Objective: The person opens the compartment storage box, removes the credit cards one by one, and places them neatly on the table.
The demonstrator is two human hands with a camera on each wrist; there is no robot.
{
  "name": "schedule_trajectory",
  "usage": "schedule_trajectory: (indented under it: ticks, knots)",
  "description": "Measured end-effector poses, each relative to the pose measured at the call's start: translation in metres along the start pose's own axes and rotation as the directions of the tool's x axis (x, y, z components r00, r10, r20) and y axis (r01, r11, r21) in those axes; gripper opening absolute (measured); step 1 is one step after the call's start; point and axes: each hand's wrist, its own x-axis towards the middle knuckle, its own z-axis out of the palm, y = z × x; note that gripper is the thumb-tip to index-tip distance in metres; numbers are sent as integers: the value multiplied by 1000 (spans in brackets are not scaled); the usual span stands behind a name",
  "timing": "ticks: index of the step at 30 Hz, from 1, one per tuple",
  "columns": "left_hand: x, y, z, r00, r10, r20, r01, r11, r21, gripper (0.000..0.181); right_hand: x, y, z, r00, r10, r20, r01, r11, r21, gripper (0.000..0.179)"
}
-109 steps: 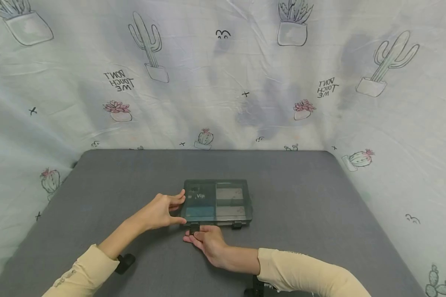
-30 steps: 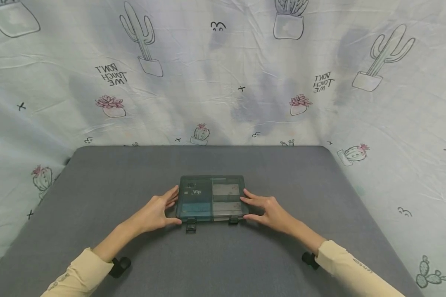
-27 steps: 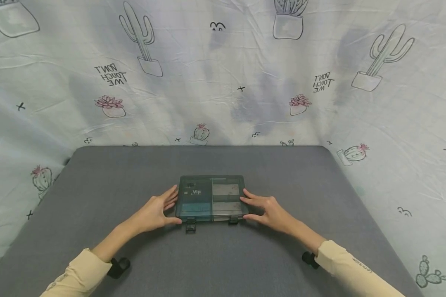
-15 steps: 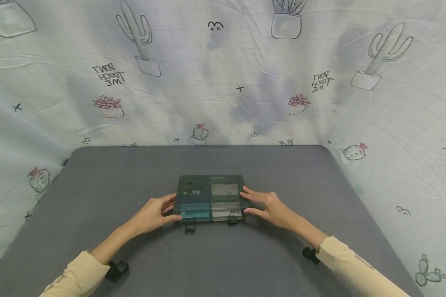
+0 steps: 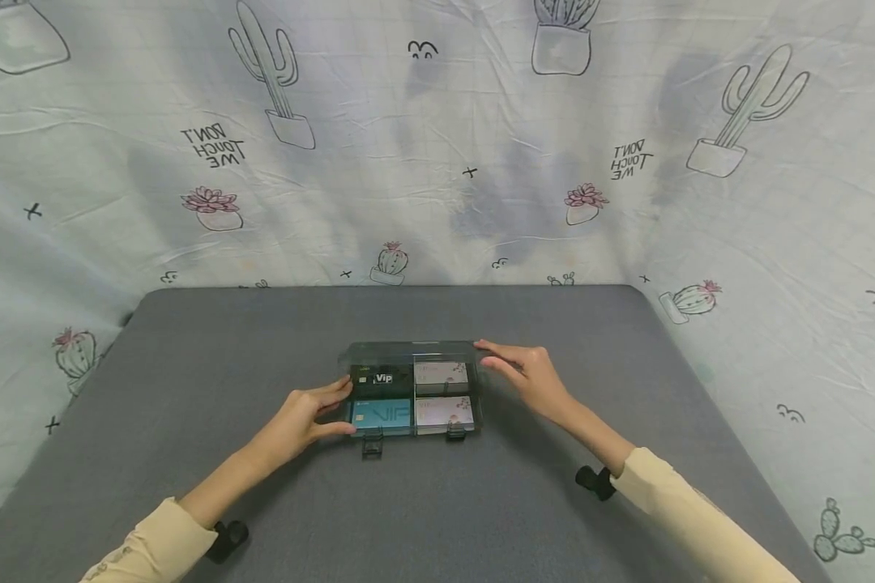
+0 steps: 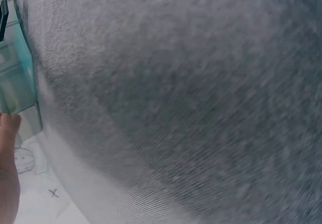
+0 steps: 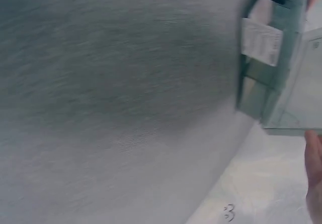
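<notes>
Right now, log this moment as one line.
left hand: holds case | right hand: holds lid, tilted open | cards: four visible inside

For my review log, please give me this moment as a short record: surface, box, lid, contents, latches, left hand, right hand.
Surface: grey tabletop
Box: green-tinted, see-through, resting on the tabletop
Lid: raised, tilted along the far side
Contents: blue card near left, black card far left, two pale cards on the right
Latches: two, on the near edge
Left hand: holds the box's left side
Right hand: holds the lid's right edge
</notes>
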Motion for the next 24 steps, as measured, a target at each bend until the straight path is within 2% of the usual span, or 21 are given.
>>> schedule_trajectory:
  ticks: [2,5,8,10,12,15,17,20,23,24]
  knots:
    - [0,1,-1,1000,-10,8,10,1000,2,67,7,-4,2,997,40,-73,-40,999,-3,26]
    - [0,4,-2,999,-33,18,33,999,11,67,16,-8,6,979,104,-174,-100,995,30,24]
    - [1,6,-2,998,-48,27,47,999,17,66,22,-5,10,961,104,-255,-83,992,90,26]
    - [2,7,-1,998,-55,34,54,998,14,66,26,1,14,954,36,-296,-8,995,96,29]
    - [3,8,-1,998,-56,36,55,998,35,66,30,9,16,941,-79,-330,102,993,52,34]
    - [5,9,-2,998,-52,30,49,996,70,65,35,19,17,896,-262,-358,264,964,-43,41]
    - [5,9,-3,999,-43,19,41,993,108,65,39,22,16,868,-344,-358,338,938,-81,45]
    - [5,11,-5,999,-37,12,35,993,115,64,44,23,16,839,-408,-360,405,910,-89,42]
    - [7,12,-7,1000,-27,15,25,993,113,64,47,26,16,827,-423,-371,420,903,-92,42]
    - [7,12,-8,999,-28,17,26,994,106,64,48,28,17,829,-417,-372,412,906,-97,41]
